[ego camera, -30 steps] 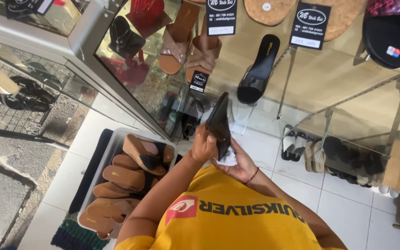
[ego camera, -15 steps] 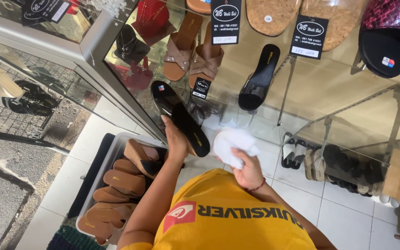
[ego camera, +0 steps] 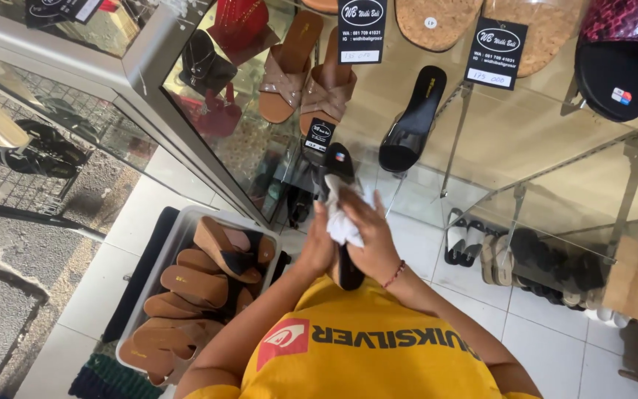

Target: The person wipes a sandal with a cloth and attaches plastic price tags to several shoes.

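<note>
The left hand [ego camera: 317, 247] is wrapped around the side of a black sandal [ego camera: 339, 193], gripping it near its lower half so that it stands upright, toe end up, in front of the chest. The right hand [ego camera: 370, 238] lies flat over the sandal's face, its fingers closed on a white cloth [ego camera: 342, 220] and pressing it against the sandal's upper part. Both hands touch the sandal, one on each side.

The sandal is held just in front of the glass shelf [ego camera: 481, 155]. On that shelf, above and to the right of the sandal, lies a second black sandal [ego camera: 413, 122]; a pair of tan sandals [ego camera: 308, 74] rests on it to the upper left, and black price cards [ego camera: 494, 53] stand along it. Below the shelf and left of the hands, a grey tray [ego camera: 158, 272] on the white tiled floor [ego camera: 555, 347] holds brown wedge shoes [ego camera: 193, 284]. More sandals [ego camera: 533, 258] line the floor under the shelf on the right.
</note>
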